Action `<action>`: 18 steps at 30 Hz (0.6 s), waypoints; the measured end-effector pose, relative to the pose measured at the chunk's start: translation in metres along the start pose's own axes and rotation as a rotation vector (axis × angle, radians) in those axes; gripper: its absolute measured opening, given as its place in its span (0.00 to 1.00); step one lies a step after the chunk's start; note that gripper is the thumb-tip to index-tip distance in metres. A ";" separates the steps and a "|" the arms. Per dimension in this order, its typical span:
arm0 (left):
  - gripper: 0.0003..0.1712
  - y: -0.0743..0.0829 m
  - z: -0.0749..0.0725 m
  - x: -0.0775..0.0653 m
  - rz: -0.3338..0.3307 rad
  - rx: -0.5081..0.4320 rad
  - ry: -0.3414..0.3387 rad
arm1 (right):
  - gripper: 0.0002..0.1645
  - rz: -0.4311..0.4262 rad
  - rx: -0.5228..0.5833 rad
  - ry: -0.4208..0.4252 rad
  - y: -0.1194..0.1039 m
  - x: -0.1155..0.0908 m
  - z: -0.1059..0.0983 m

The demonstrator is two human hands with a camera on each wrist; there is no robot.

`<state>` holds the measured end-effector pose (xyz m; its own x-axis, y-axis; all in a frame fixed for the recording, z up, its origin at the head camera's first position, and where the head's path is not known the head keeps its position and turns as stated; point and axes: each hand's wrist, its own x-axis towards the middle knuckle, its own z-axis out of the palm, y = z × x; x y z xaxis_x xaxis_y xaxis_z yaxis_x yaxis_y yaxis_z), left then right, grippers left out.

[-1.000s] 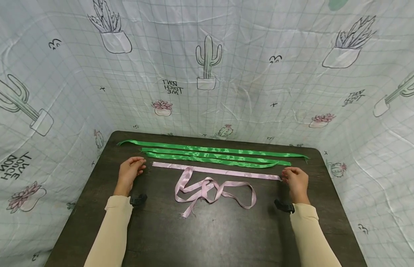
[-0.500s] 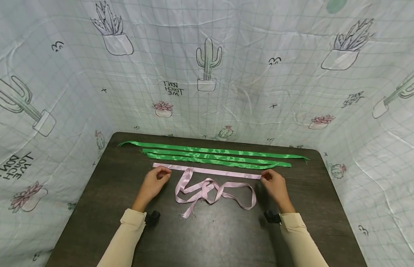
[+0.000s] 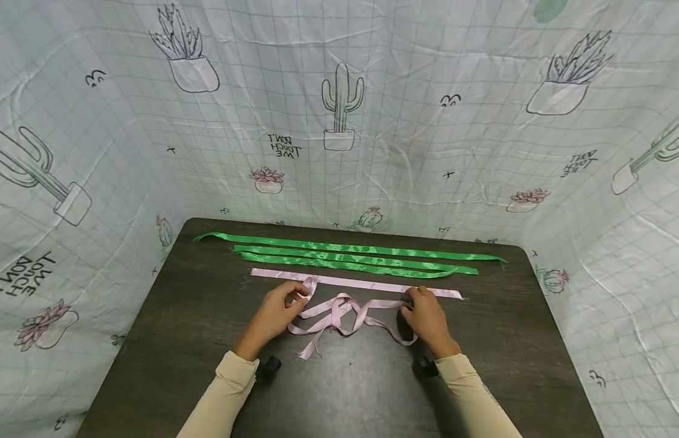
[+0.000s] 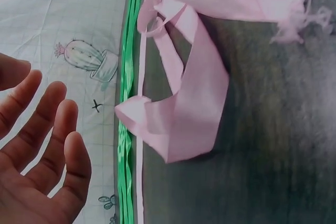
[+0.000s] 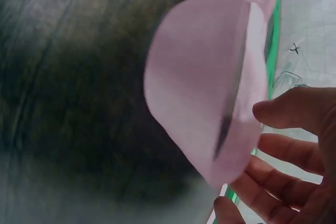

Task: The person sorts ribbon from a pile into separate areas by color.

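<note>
A loosely looped pink satin ribbon [image 3: 336,311] lies in the middle of the dark table, its frayed end toward the near side. At its left end is my left hand [image 3: 274,313], fingers loosely bent; in the left wrist view that hand [image 4: 42,145] holds nothing and appears apart from the pink loop [image 4: 197,98]. My right hand [image 3: 429,316] is at the right loop. Seen from the right wrist, its thumb and fingertips are right at the edge of that loop [image 5: 197,66], not closed on it. Just beyond, a second pink ribbon [image 3: 361,283] lies straight.
Several green satin ribbons [image 3: 345,247] lie stretched side by side along the far part of the table [image 3: 345,395]. A white curtain [image 3: 394,164] printed with cacti surrounds the table at the back and sides.
Both hands have left the ends of the straight pink ribbon and moved inward and nearer to the looped one. The straight pink ribbon and green ribbons stay in place.
</note>
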<state>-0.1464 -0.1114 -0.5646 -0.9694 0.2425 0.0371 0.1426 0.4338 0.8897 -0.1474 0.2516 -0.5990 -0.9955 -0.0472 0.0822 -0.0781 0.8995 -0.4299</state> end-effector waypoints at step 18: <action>0.08 -0.004 0.009 -0.007 0.015 -0.017 -0.043 | 0.04 0.034 -0.042 0.018 0.003 -0.004 0.010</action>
<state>-0.1388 -0.1070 -0.5726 -0.9577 0.2861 0.0317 0.1536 0.4147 0.8969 -0.1443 0.2495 -0.6098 -0.9964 -0.0088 0.0845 -0.0416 0.9179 -0.3947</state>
